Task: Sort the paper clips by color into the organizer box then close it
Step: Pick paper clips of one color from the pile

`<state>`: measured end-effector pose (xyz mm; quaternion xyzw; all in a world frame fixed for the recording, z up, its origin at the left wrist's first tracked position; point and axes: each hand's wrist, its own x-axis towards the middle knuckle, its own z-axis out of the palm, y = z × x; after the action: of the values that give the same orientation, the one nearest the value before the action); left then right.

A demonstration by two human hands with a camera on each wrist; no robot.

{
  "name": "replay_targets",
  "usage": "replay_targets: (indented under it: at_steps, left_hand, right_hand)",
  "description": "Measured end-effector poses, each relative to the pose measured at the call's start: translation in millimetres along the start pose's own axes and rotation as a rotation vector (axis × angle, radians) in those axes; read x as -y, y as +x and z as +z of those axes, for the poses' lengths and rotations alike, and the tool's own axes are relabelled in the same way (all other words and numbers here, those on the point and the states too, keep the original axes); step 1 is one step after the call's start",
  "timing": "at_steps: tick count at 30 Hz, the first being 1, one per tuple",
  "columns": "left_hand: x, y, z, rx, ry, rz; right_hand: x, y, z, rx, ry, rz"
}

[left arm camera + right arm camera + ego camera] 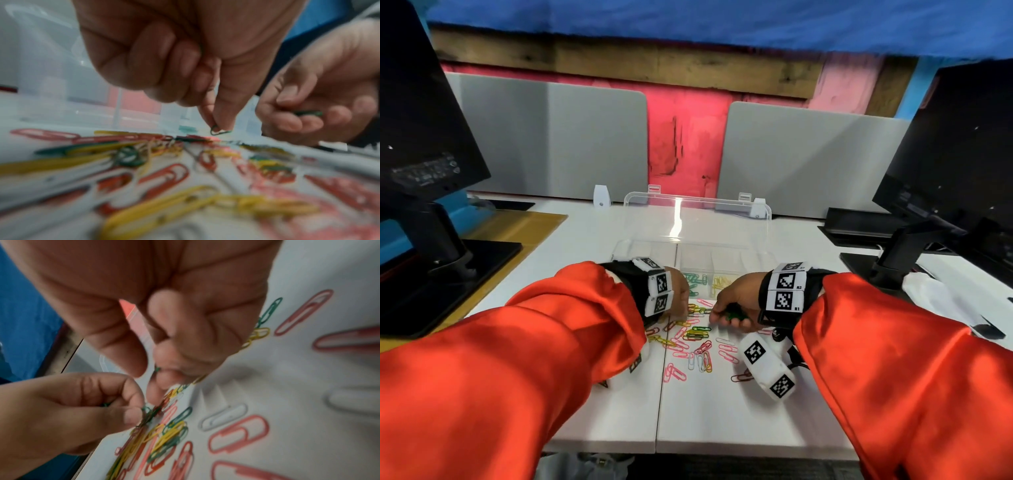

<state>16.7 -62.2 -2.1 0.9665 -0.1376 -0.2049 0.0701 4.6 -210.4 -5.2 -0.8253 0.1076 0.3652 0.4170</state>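
Note:
A loose pile of pink, yellow, green and white paper clips (pixel 693 339) lies on the white desk in front of the clear organizer box (pixel 645 247), whose lid (pixel 698 216) stands open behind it. Green clips (pixel 695 279) and yellow clips (pixel 720 282) lie in two near compartments. My left hand (pixel 683 303) is at the pile's far-left edge and pinches one green clip (pixel 219 131) between thumb and forefinger just above the desk. My right hand (pixel 722 313), close beside it, curls around a small bunch of green clips (pixel 308 112), mostly hidden in the palm.
Black monitors on stands flank the work area, at the left (pixel 424 120) and the right (pixel 955 154), their bases (pixel 448 274) on the desk. Grey divider panels (pixel 544 137) stand behind the box. The desk's front edge (pixel 654 445) is near my body.

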Motion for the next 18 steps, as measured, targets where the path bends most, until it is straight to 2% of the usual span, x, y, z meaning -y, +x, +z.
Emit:
replay_targets:
  at_steps: [2,4,9,15,18]
  left_hand:
    - [1,-4,-3,-0.053,-0.023,-0.024]
    - [-1,-10,-8,-0.046,-0.07,-0.064]
    - [15,-17,-17,0.0,-0.507,-0.213]
    - [20,-17,-29,-0.056,-0.833,-0.21]
    - [10,-11,-33,-0.073,-0.986,-0.181]
  right_hand:
    - [-1,0,-2,0.002,-0.013,-0.006]
    - [-1,-1,-2,0.008,-0.012,-0.024]
    - [-1,-3,-4,-0.031,0.074,-0.099]
    - [13,-21,-10,0.013,0.424,-0.194]
    - [27,-25,-17,-0.03,0.605,-0.28]
